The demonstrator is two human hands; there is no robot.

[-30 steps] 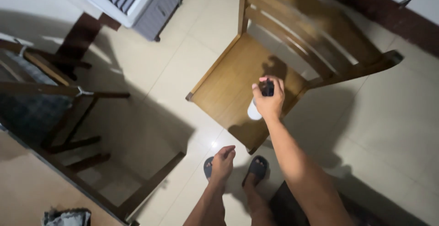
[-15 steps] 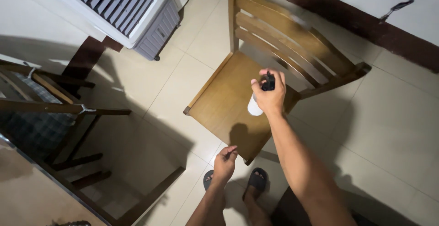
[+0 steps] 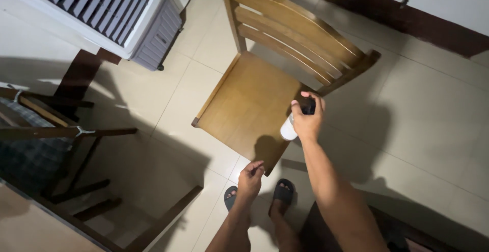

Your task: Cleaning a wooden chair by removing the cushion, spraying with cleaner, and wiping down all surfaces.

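White spray bottle [image 3: 288, 128] with black nozzle, gripped in closed right hand [image 3: 306, 120] above near right edge of wooden chair [image 3: 249, 104] seat. Left hand [image 3: 250, 179] loosely curled, holding nothing, nearer, over tiled floor [image 3: 433, 124]. Air cooler [image 3: 102, 7] far left.

the right arm is stretched forward and bare to the elbow, and the right hand [image 3: 306, 121] is closed in a grip, fingers curled round (knuckles turned up toward the camera). the left arm is held lower and nearer the body; the left hand [image 3: 250, 179] is kept loose, fingers half bent, holding nothing.
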